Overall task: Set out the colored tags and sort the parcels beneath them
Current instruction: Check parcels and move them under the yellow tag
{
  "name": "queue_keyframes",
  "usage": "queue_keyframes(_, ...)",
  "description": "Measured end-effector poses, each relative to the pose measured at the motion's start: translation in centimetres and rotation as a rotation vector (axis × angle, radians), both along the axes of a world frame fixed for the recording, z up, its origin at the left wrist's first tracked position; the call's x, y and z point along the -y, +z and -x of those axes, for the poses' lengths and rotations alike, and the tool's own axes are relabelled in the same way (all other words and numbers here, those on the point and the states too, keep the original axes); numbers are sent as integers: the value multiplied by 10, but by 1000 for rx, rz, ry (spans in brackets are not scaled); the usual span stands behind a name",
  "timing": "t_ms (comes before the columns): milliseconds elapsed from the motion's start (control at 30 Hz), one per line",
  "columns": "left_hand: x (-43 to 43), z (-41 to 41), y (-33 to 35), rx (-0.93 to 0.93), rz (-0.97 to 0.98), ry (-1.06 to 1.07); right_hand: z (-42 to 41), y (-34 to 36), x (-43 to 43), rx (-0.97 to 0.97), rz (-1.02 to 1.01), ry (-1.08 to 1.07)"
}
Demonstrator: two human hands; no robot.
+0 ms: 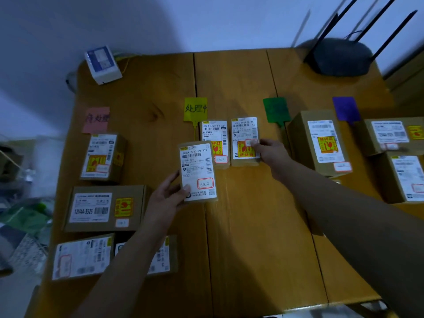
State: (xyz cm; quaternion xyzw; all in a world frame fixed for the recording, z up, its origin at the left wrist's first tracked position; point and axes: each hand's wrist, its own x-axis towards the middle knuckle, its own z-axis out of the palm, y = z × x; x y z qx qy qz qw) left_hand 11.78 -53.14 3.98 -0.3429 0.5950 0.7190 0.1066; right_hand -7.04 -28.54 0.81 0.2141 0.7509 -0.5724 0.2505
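Observation:
Four tags lie in a row on the wooden table (252, 226): a pink tag (96, 120), a yellow tag (195, 109), a green tag (275, 109) and a purple tag (346, 108). My left hand (167, 195) grips a small labelled parcel (197, 172) lifted above the table. My right hand (271, 150) holds the right edge of a small parcel (244, 140) that stands below the yellow tag, beside another small parcel (215, 143). Several parcels sit under the pink tag, such as a flat box (104, 208). A taller box (321, 143) stands under the green tag.
A white box (103, 64) sits at the table's far left corner. A black router with antennas (339, 57) stands at the far right. Two more parcels (394, 136) lie under the purple tag at the right edge. Clutter lies on the floor to the left.

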Motion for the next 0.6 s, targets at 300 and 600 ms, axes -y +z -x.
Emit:
queue_keyframes(300, -16, 8, 12, -16, -16, -28, -18, 11, 1, -102, -239, 49)
queue_keyframes(600, -61, 30, 80, -162, 52, -101, -70, 114, -10, -268, 243, 298)
